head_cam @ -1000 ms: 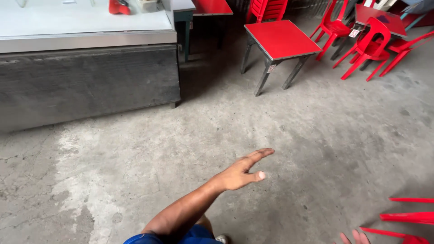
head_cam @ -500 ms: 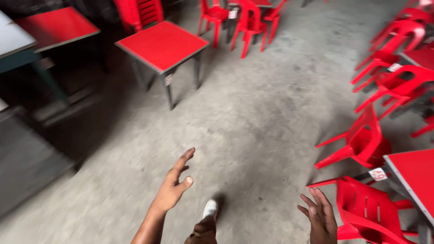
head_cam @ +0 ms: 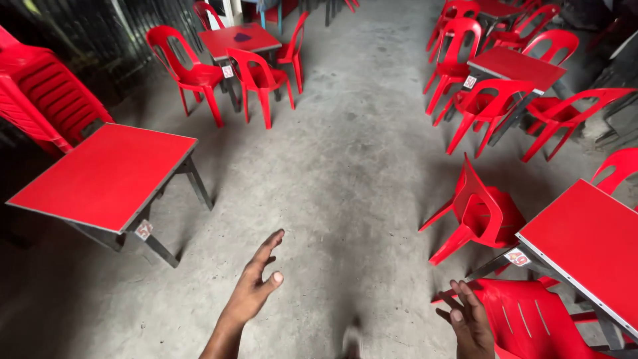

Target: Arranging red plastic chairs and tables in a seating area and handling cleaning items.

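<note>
One red plastic chair (head_cam: 531, 322) sits at the bottom right, just beside the right hand (head_cam: 470, 324), whose fingers are spread and released, holding nothing; whether they touch the chair's edge I cannot quite tell. Moulded in one piece with a slotted back, it looks light and stiff with a little flex, smooth but not slippery; the top rail of the back or an armrest would be the sound place to take hold. The left hand (head_cam: 256, 286) hangs open over the concrete floor (head_cam: 359, 166), fingers loose and empty. A tipped red chair (head_cam: 480, 216) leans against the red counter (head_cam: 591, 246) at right, which carries a small white square tag (head_cam: 514, 256) on its corner. Another red counter (head_cam: 103, 174) at left bears a similar pale tag (head_cam: 143, 230) on its leg.
</note>
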